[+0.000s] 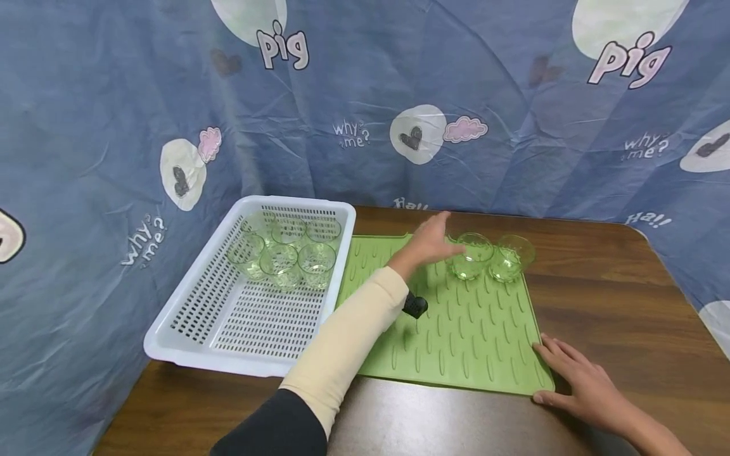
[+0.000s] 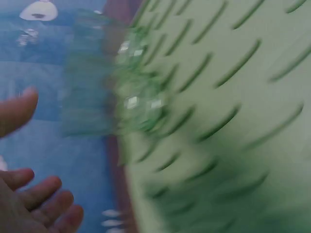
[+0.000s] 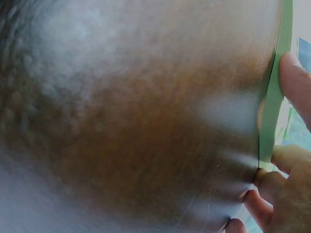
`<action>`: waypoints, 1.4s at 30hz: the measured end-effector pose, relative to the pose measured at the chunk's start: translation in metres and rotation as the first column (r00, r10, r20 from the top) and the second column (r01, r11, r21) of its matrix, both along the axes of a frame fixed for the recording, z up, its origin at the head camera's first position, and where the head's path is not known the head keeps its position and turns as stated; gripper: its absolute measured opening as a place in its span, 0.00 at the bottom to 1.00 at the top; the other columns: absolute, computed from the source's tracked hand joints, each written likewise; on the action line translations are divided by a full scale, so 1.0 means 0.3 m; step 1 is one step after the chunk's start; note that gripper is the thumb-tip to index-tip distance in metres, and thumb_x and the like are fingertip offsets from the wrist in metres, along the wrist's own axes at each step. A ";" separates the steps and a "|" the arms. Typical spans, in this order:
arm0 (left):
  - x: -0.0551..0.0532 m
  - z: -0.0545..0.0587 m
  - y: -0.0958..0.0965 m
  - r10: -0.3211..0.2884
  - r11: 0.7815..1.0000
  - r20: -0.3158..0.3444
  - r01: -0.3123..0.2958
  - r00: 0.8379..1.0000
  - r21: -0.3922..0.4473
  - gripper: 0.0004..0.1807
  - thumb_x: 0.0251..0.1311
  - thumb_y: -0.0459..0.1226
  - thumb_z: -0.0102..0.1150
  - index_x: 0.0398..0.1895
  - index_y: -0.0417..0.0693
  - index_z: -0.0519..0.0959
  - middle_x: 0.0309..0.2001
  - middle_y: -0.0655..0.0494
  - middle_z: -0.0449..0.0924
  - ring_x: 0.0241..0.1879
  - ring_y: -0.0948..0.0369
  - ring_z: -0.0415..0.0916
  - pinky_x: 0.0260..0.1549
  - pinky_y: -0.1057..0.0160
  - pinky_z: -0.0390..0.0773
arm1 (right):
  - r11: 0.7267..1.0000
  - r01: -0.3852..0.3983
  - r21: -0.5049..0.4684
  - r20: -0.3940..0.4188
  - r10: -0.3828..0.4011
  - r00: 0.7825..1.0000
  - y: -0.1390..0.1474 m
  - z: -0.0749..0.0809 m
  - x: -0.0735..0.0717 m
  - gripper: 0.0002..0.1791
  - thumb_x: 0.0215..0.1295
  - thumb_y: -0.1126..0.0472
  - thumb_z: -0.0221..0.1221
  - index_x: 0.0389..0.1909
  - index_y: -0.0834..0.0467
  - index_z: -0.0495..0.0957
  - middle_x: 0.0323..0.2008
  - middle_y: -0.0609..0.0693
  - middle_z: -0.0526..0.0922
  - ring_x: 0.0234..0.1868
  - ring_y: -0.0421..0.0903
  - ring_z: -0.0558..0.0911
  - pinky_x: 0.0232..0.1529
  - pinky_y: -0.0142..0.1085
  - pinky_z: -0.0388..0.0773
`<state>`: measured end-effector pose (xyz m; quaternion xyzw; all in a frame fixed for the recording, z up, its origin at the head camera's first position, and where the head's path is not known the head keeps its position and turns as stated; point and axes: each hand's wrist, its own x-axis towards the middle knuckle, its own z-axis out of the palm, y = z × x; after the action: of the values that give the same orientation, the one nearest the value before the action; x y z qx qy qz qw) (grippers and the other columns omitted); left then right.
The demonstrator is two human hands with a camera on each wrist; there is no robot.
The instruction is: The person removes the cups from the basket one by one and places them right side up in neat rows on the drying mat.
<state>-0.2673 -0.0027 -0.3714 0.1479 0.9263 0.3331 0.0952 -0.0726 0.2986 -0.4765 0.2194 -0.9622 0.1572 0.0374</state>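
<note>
My left hand (image 1: pixel 426 244) reaches over the back of the green drying mat (image 1: pixel 456 329), thumb and fingers spread, holding nothing. Just to its right stand two clear, greenish glass cups side by side: the nearer cup (image 1: pixel 471 254) and the farther cup (image 1: pixel 512 258). In the left wrist view the cups are blurred, and a gap separates the fingers (image 2: pixel 60 206) from them. At the mat's front right corner rests my right hand (image 1: pixel 587 387), its thumb and fingers touching the mat's edge. The right wrist view shows the thumb (image 3: pixel 295 87) against the green edge.
A white perforated plastic basket (image 1: pixel 196 345) stands left of the mat, with several similar glass cups (image 1: pixel 279 259) at its back. Brown wooden tabletop (image 1: pixel 627 304) extends to the right. A blue patterned cloth (image 1: pixel 353 95) hangs behind the table.
</note>
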 end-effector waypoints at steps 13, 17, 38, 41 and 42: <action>0.106 0.300 -0.359 -0.016 0.998 -0.201 0.003 0.980 -0.062 0.35 0.67 0.47 0.58 0.74 0.46 0.62 0.74 0.48 0.63 0.75 0.50 0.58 0.76 0.50 0.58 | 1.000 -0.016 0.022 0.014 0.015 1.000 0.008 -0.017 0.002 0.49 0.46 0.43 0.73 0.71 0.52 0.68 0.71 0.61 0.69 0.75 0.24 0.40 0.40 0.69 0.74; 0.156 0.328 -0.476 0.021 0.999 -0.228 -0.029 0.973 -0.032 0.32 0.66 0.46 0.58 0.71 0.47 0.66 0.73 0.49 0.66 0.74 0.49 0.60 0.75 0.47 0.59 | 1.000 -0.017 0.012 0.005 0.017 1.000 0.009 -0.029 0.011 0.49 0.46 0.43 0.74 0.71 0.52 0.68 0.70 0.61 0.70 0.70 0.15 0.34 0.39 0.68 0.74; 0.240 0.160 -1.070 0.304 0.946 -0.158 -0.317 0.939 -0.061 0.25 0.67 0.40 0.56 0.63 0.36 0.71 0.64 0.34 0.73 0.65 0.38 0.68 0.63 0.38 0.68 | 0.999 -0.039 0.001 -0.069 0.039 0.997 0.002 -0.016 0.009 0.52 0.41 0.44 0.76 0.72 0.47 0.66 0.72 0.55 0.68 0.66 0.10 0.30 0.38 0.68 0.74; 0.242 0.142 -1.097 0.293 0.953 -0.131 -0.301 0.947 -0.043 0.28 0.65 0.38 0.58 0.66 0.34 0.69 0.66 0.33 0.70 0.66 0.38 0.66 0.64 0.37 0.67 | 0.999 -0.035 0.002 -0.075 0.035 0.997 0.002 -0.019 0.010 0.53 0.41 0.44 0.76 0.73 0.46 0.65 0.73 0.54 0.67 0.67 0.11 0.30 0.39 0.68 0.74; 0.242 0.137 -1.105 0.290 0.955 -0.121 -0.296 0.949 -0.036 0.29 0.65 0.38 0.58 0.67 0.34 0.68 0.66 0.32 0.69 0.67 0.37 0.65 0.65 0.37 0.67 | 0.999 -0.033 0.003 -0.074 0.033 0.997 0.002 -0.020 0.010 0.53 0.41 0.44 0.76 0.73 0.47 0.65 0.72 0.55 0.68 0.67 0.11 0.30 0.39 0.68 0.74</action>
<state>-0.1948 -0.3342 -0.3304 0.0250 0.9505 0.3097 -0.0044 -0.0696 0.2992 -0.4824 0.2412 -0.9564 0.1489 0.0704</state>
